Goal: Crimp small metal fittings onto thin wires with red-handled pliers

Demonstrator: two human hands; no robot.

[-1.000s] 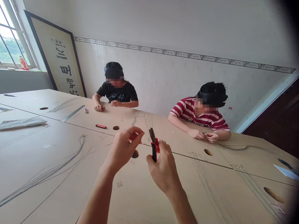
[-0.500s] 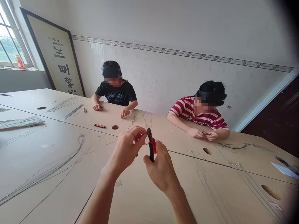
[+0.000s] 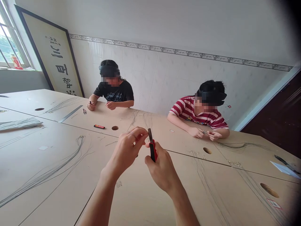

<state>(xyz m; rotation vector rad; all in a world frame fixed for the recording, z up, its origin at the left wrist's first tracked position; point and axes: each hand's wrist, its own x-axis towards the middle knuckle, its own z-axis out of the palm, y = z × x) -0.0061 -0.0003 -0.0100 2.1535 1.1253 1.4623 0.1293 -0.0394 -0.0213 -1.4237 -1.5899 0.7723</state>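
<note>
My right hand [image 3: 166, 169] is wrapped round a pair of pliers [image 3: 153, 151] with red and black handles, their dark jaws pointing up and away from me. Thumb and fingertips of my left hand [image 3: 128, 146] are pinched together right beside the jaw tips. What the left fingers hold is too small or too hidden to make out. Both hands are raised over the light wooden table [image 3: 134, 201]. Behind the pliers, thin wires [image 3: 147, 121] lie on the tabletop.
Bundles of thin wire [image 3: 58, 163] with small beads at the ends lie left, and more wires [image 3: 207, 182] right. A red and black box [image 3: 99, 126] and a steel ruler [image 3: 70, 113] lie farther back. Two people [image 3: 115, 92] sit opposite, the striped-shirted person [image 3: 199, 110] holding something small.
The pliers' handles look closer together than before. My left hand keeps its pinch at the jaws. Across the table, the person in black has drawn their hands back.
</note>
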